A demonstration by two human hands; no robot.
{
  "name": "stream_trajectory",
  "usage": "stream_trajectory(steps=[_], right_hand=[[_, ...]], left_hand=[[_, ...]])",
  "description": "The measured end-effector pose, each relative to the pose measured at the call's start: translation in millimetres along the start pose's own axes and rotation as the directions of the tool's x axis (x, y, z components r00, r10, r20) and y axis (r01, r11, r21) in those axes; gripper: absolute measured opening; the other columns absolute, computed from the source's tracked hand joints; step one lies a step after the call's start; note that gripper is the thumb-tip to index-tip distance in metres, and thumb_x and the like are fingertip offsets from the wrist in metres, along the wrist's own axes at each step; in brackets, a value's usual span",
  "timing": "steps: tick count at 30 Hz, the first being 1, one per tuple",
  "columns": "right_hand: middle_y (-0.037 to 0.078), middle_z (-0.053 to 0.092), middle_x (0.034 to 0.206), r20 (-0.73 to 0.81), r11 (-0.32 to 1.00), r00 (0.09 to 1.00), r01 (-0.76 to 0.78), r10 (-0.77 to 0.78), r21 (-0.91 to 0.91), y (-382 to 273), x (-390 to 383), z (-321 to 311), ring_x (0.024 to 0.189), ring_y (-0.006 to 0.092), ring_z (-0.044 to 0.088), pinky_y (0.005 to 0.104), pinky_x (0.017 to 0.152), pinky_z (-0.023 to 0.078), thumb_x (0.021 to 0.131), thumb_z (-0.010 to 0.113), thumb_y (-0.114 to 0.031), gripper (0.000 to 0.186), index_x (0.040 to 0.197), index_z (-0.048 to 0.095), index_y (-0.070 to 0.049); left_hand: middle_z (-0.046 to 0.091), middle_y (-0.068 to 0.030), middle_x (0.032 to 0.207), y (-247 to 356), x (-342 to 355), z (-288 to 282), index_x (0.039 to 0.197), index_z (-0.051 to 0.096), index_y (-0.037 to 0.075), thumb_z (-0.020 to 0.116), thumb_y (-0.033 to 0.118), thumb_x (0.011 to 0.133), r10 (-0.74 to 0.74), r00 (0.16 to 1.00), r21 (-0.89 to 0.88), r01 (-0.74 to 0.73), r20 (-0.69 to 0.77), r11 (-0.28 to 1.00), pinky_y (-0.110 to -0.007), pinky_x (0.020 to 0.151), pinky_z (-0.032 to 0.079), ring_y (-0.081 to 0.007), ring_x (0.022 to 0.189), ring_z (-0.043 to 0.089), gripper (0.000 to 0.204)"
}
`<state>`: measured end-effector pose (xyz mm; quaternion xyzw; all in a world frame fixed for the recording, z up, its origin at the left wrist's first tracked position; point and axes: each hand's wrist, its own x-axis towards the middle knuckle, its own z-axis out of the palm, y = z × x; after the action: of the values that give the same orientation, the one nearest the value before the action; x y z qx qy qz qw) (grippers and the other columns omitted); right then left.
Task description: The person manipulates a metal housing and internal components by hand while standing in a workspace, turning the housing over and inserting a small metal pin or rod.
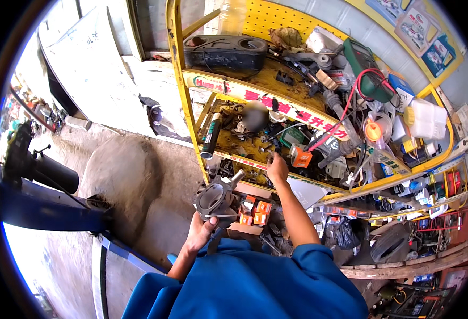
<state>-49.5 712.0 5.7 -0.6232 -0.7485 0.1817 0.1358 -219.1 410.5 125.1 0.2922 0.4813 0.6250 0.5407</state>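
Head view, round-bored grey metal housing (224, 195), gripped by left hand (199, 234), right hand (277, 169), grip unclear

A hollow metal part (210, 199) at the yellow shelf (177, 53)
From my remote seat, I see the left hand (197, 233) gripping it in front of the shelf, the right hand (277, 169) at the shelf's lower level near an orange box (301, 156), and a black can (211, 136) by the shelf's left end.
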Motion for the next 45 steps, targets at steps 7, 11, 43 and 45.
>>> stream_trajectory(steps=[7,11,43,45], right_hand=[[0.015,0.068,0.087,-0.213,0.997,0.975,0.066,-0.070,-0.027,0.1,29.2,7.3,0.083,0.0379,0.066,0.0486,0.068,0.051,0.087,0.063,-0.022,0.019,0.097,0.062,-0.007],[0.012,0.068,0.079,-0.359,0.894,0.919,0.293,-0.165,0.339,-36.8,12.6,-6.4,0.072,0.0265,0.067,0.0375,0.064,0.051,0.089,0.064,-0.016,0.012,0.094,0.065,-0.005],[0.002,0.059,0.080,0.141,0.214,0.233,0.967,-0.962,-0.137,-186.7,-156.9,-214.2,0.079,0.0199,0.055,0.0354,0.072,0.043,0.077,0.065,-0.023,0.033,0.104,0.067,-0.004],[0.003,0.060,0.080,0.204,0.258,0.278,0.958,-0.939,-0.123,-183.0,-160.8,-208.1,0.080,0.0211,0.056,0.0358,0.071,0.044,0.076,0.065,-0.022,0.035,0.105,0.067,-0.003]], left_hand=[[0.059,-0.0094,0.122,7.8,-1.1,2.7,0.133,0.045,-0.002,0.076,0.048,0.081,0.026,1.000,-0.046,-0.027,-0.015,0.999,-0.034,0.099,0.042,-0.0185,0.112,0.054,0.079],[0.060,-0.0100,0.121,7.1,1.3,-2.5,0.134,0.044,-0.002,0.074,0.041,0.085,0.057,0.997,0.052,-0.054,-0.055,0.997,-0.033,0.099,0.042,-0.0182,0.112,0.054,0.072],[0.052,-0.0100,0.129,10.7,29.0,-4.4,0.140,0.038,0.001,0.059,0.017,0.093,-0.005,0.992,0.057,-0.002,0.125,0.998,-0.036,0.103,0.042,-0.0186,0.120,0.049,0.054],[0.055,-0.0088,0.125,1.7,29.4,-3.8,0.137,0.040,0.001,0.059,0.017,0.094,-0.015,0.995,-0.067,0.022,0.103,0.997,-0.035,0.101,0.043,-0.0172,0.117,0.051,0.050]])
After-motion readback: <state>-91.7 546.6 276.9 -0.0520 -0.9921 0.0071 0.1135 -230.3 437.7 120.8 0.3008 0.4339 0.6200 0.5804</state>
